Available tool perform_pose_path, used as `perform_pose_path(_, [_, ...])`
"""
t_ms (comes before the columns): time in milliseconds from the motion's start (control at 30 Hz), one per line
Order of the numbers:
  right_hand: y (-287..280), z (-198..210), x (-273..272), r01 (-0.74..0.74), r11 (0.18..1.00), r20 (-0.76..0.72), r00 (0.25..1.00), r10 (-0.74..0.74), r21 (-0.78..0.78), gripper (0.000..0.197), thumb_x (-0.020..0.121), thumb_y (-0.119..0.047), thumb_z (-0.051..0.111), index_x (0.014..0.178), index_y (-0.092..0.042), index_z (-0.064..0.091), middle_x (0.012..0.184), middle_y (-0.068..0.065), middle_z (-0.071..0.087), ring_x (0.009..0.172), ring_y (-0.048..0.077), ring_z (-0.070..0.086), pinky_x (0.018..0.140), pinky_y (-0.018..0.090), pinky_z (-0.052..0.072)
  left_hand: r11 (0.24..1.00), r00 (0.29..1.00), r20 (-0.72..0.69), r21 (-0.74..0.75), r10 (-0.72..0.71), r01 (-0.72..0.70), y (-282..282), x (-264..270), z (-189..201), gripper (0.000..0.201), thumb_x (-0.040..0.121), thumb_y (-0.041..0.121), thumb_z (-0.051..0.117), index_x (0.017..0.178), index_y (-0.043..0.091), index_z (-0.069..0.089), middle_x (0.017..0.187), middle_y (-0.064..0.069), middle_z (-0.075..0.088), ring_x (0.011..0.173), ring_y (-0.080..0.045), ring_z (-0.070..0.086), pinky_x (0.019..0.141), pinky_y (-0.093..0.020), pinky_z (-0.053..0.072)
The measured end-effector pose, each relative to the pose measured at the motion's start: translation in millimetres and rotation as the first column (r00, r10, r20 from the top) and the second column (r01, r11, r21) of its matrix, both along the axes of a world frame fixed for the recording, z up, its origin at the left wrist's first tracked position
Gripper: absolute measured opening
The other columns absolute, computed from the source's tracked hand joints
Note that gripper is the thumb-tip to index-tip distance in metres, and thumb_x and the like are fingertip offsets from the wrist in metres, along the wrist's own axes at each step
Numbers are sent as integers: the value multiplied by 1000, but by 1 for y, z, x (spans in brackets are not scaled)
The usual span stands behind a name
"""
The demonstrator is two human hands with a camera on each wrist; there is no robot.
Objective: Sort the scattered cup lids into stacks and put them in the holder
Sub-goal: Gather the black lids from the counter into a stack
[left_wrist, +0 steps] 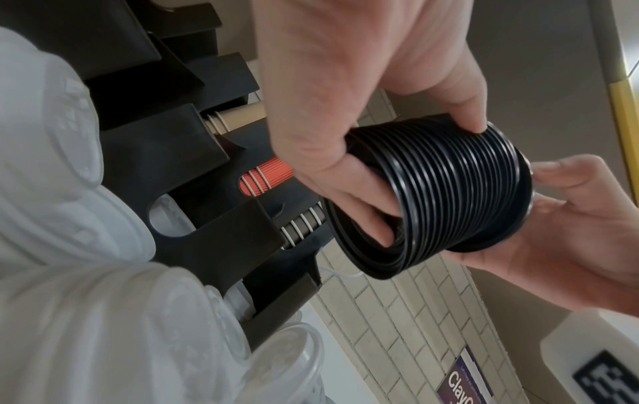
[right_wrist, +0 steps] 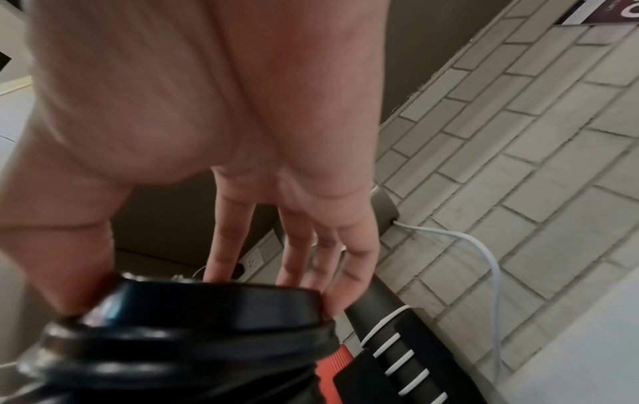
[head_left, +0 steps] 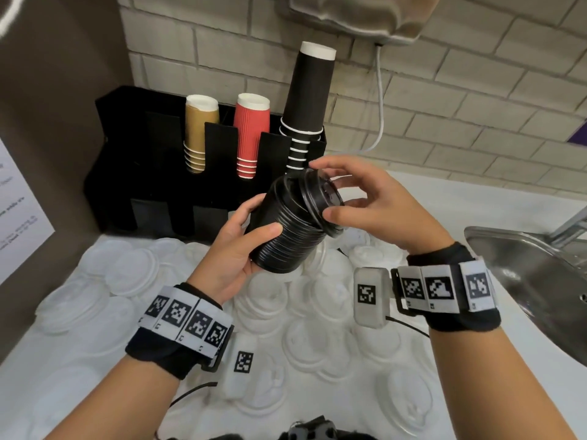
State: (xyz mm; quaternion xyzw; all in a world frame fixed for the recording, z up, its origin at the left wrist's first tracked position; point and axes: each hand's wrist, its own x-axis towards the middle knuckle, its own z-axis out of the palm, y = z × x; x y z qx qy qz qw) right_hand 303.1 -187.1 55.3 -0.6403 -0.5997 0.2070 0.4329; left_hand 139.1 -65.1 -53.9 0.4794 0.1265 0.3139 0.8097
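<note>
Bare forearms — black wristbands (head_left: 457, 290) carrying white blocks printed with black square codes.

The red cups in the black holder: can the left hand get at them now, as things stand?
Probably not at once. The left hand is full: it grips the stack of black lids, which the right hand steadies at the top. The red cups stand uncovered behind, so the way itself looks free.

Steel sink (head_left: 521, 265), white cable (head_left: 379, 103), brick wall (head_left: 476, 100)
</note>
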Motion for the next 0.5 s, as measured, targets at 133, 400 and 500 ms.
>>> perform_pose_path(133, [4, 2, -5, -13, 999, 53, 998, 15, -38, 55, 78, 2, 70, 125, -25, 60, 118, -1, 59, 109, 12, 55, 76, 23, 53, 1000, 1000, -17, 26, -11, 11, 3, -3, -2, 51, 73, 22, 74, 119, 40, 62, 115, 6, 68, 103, -13, 68, 68, -28, 56])
perform_pose_path(400, [11, 11, -4, -26, 994, 182, 982, 46, -111, 55, 77, -5, 72, 124, -32, 62, 122, -7, 59, 109, 8, 55, 79, 16, 51, 995, 999, -18, 83, -46, 47, 0, -3, -1, 50, 68, 23, 79, 112, 43, 66, 123, 1, 64, 110, -17, 65, 71, -29, 56])
perform_pose_path(500, [12, 14, -6, -30, 992, 230, 971, 57, -119, 55, 76, -6, 73, 124, -31, 62, 120, -7, 59, 107, 7, 56, 81, 14, 49, 996, 999, -16, 78, -47, 48, 0, -2, -2, 47, 72, 21, 74, 113, 42, 65, 124, -1, 64, 110, -19, 65, 71, -30, 56])
